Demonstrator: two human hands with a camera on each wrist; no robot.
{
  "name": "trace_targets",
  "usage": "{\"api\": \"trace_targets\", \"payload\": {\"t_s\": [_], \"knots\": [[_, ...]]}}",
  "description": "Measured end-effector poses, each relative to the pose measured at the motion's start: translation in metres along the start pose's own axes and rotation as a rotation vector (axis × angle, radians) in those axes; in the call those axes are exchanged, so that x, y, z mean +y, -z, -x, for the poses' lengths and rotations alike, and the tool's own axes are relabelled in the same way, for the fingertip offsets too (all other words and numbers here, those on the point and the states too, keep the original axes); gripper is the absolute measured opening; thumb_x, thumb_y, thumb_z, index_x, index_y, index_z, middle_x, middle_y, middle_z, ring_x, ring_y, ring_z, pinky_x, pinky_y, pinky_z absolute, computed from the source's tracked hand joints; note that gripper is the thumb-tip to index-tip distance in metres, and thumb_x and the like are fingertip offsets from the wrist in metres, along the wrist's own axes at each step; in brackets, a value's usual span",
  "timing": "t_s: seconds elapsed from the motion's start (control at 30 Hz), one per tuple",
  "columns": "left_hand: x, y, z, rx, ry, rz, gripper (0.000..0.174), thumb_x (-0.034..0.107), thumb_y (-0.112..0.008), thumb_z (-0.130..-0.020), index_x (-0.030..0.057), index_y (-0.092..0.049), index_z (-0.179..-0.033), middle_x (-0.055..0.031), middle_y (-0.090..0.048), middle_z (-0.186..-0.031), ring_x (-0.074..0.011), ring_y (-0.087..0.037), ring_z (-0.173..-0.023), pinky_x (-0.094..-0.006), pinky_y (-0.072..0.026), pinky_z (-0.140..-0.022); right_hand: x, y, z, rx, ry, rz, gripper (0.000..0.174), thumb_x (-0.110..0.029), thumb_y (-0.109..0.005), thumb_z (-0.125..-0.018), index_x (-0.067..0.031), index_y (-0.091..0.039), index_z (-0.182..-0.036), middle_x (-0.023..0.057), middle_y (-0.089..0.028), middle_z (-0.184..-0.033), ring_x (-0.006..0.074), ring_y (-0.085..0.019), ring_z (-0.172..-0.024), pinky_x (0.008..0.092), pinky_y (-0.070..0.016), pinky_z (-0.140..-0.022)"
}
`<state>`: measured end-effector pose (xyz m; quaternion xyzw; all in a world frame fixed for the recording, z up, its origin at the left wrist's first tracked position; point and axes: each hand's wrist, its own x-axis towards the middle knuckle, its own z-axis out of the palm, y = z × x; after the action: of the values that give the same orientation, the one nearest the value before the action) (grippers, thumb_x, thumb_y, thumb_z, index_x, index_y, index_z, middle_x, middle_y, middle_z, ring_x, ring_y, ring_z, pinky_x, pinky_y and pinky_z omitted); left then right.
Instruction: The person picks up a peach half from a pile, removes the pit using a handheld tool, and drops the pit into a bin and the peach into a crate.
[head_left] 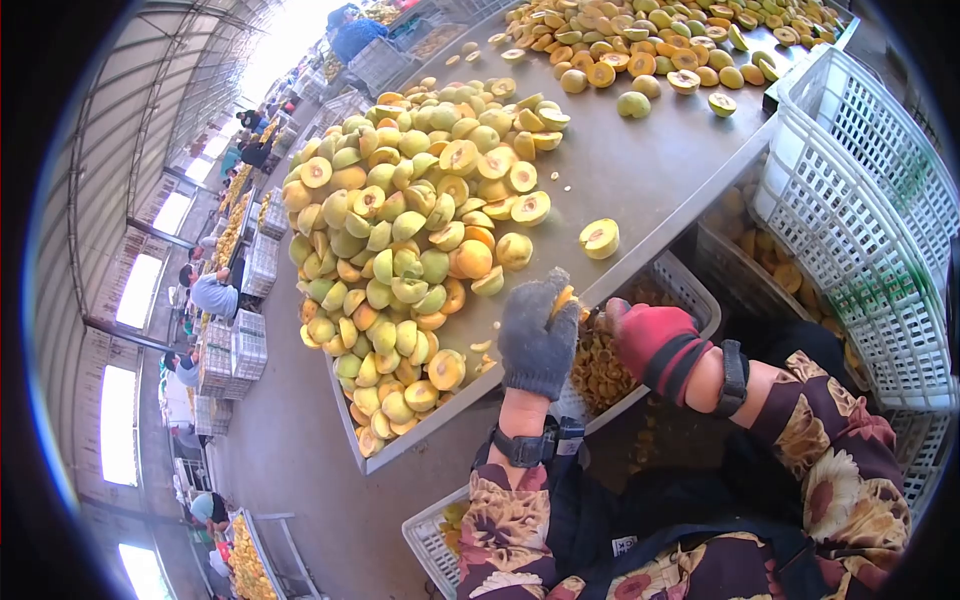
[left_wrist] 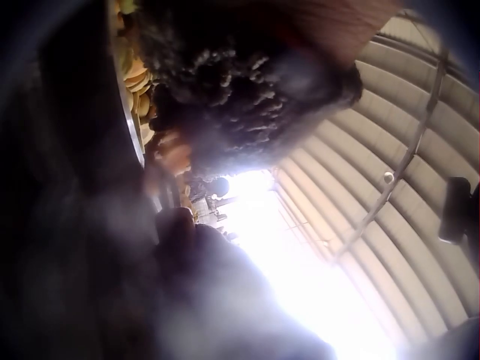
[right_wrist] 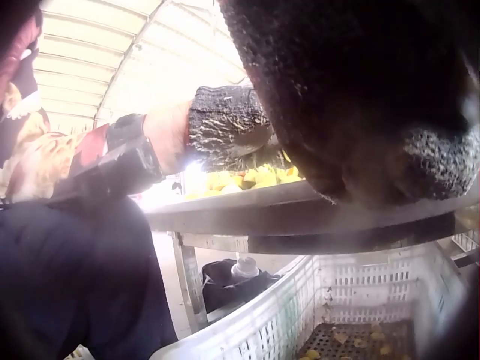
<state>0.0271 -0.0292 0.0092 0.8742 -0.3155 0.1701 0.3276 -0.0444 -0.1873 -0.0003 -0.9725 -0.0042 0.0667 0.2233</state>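
Observation:
In a dark grey knit glove, my left hand (head_left: 540, 335) grips an orange-yellow fruit half (head_left: 564, 298) at the table's edge. My right hand (head_left: 660, 345), in a red glove with dark bands, is close beside it with curled fingers. Something small and dark (head_left: 598, 316) shows at its fingertips; I cannot tell what it is. Below both hands is a crate (head_left: 708, 300) of brown pits and scraps (head_left: 600, 380). The left wrist view has the grey glove (left_wrist: 240, 97) large and blurred, with orange flesh (left_wrist: 174, 154) beside it. In the right wrist view, the right glove (right_wrist: 360, 105) hides its grasp.
A heap of halved yellow-green fruit (head_left: 400, 220) covers much of the metal table (head_left: 640, 180), with a lone half (head_left: 599, 239) near the edge. More halves (head_left: 650, 50) lie at the far end. White plastic crates (head_left: 850, 190) stand at the right. People work at other tables leftward.

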Motion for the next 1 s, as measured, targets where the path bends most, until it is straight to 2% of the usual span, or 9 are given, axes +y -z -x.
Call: {"api": "trace_targets", "payload": {"t_s": [0.07, 0.17, 0.27, 0.5, 0.6, 0.8, 0.9, 1.0], "knots": [[-0.004, -0.002, 0.001, 0.007, 0.049, 0.028, 0.031, 0.014, -0.068, -0.079, 0.0055, -0.065, -0.108, -0.0125, -0.063, -0.099, -0.0282, -0.060, -0.095, -0.0369, -0.0478, -0.086, 0.001, 0.002, -0.003, -0.089, -0.051, -0.024, 0.027, -0.015, -0.051, -0.086, 0.0003, -0.049, -0.108, 0.0196, -0.066, -0.089, 0.0364, -0.066, -0.084, 0.0458, -0.0514, -0.064], [-0.010, 0.002, 0.001, -0.003, 0.206, 0.043, 0.031, 0.016, -0.067, -0.079, 0.0048, -0.065, -0.108, -0.0129, -0.064, -0.101, -0.0279, -0.061, -0.096, -0.0359, -0.0477, -0.087, 0.005, 0.008, 0.001, -0.161, -0.065, -0.048, 0.028, -0.017, -0.050, -0.087, 0.0011, -0.050, -0.108, 0.0191, -0.067, -0.091, 0.0361, -0.066, -0.085, 0.0459, -0.0516, -0.066], [-0.026, 0.002, 0.004, -0.018, 0.369, 0.154, 0.032, 0.017, -0.067, -0.079, 0.0037, -0.066, -0.108, -0.0140, -0.065, -0.104, -0.0275, -0.062, -0.098, -0.0352, -0.0476, -0.088, 0.023, -0.025, 0.008, -0.211, -0.104, 0.119, 0.027, -0.017, -0.050, -0.087, 0.0010, -0.051, -0.107, 0.0181, -0.067, -0.090, 0.0357, -0.066, -0.085, 0.0465, -0.0517, -0.067], [-0.025, 0.004, 0.005, -0.050, 0.387, 0.235, 0.032, 0.018, -0.065, -0.079, 0.0018, -0.065, -0.107, -0.0163, -0.065, -0.105, -0.0271, -0.062, -0.098, -0.0354, -0.0478, -0.088, -0.001, -0.004, 0.017, 0.004, 0.076, 0.026, 0.023, -0.011, -0.053, -0.083, -0.0008, -0.049, -0.103, 0.0195, -0.066, -0.084, 0.0357, -0.067, -0.076, 0.0449, -0.0523, -0.059], [-0.019, 0.004, 0.005, -0.051, 0.403, 0.217, 0.032, 0.018, -0.065, -0.079, 0.0014, -0.065, -0.107, -0.0162, -0.065, -0.104, -0.0274, -0.062, -0.098, -0.0356, -0.0477, -0.088, -0.010, 0.000, 0.013, 0.030, 0.137, 0.016, 0.024, -0.008, -0.054, -0.081, -0.0007, -0.048, -0.103, 0.0197, -0.065, -0.083, 0.0358, -0.066, -0.074, 0.0449, -0.0518, -0.058], [-0.020, 0.001, 0.005, -0.055, 0.397, 0.183, 0.032, 0.018, -0.066, -0.080, 0.0010, -0.065, -0.106, -0.0159, -0.065, -0.103, -0.0278, -0.062, -0.097, -0.0356, -0.0472, -0.089, -0.012, -0.003, 0.004, 0.008, 0.079, -0.009, 0.022, -0.007, -0.052, -0.082, -0.0010, -0.048, -0.103, 0.0198, -0.065, -0.084, 0.0353, -0.066, -0.076, 0.0452, -0.0516, -0.060], [-0.021, 0.002, 0.006, -0.051, 0.420, 0.203, 0.031, 0.017, -0.065, -0.080, 0.0005, -0.065, -0.106, -0.0159, -0.065, -0.103, -0.0277, -0.062, -0.097, -0.0352, -0.0471, -0.088, -0.010, -0.004, 0.002, -0.080, 0.006, -0.088, 0.021, -0.008, -0.052, -0.083, -0.0013, -0.049, -0.102, 0.0186, -0.065, -0.082, 0.0348, -0.067, -0.077, 0.0456, -0.0517, -0.063], [-0.021, 0.003, 0.005, -0.056, 0.453, 0.228, 0.031, 0.017, -0.065, -0.080, 0.0000, -0.064, -0.106, -0.0156, -0.065, -0.103, -0.0265, -0.063, -0.096, -0.0345, -0.0477, -0.087, -0.005, -0.010, 0.007, 0.025, 0.022, -0.025, 0.018, -0.009, -0.051, -0.084, -0.0015, -0.049, -0.100, 0.0174, -0.066, -0.080, 0.0345, -0.067, -0.077, 0.0465, -0.0515, -0.066]]}}
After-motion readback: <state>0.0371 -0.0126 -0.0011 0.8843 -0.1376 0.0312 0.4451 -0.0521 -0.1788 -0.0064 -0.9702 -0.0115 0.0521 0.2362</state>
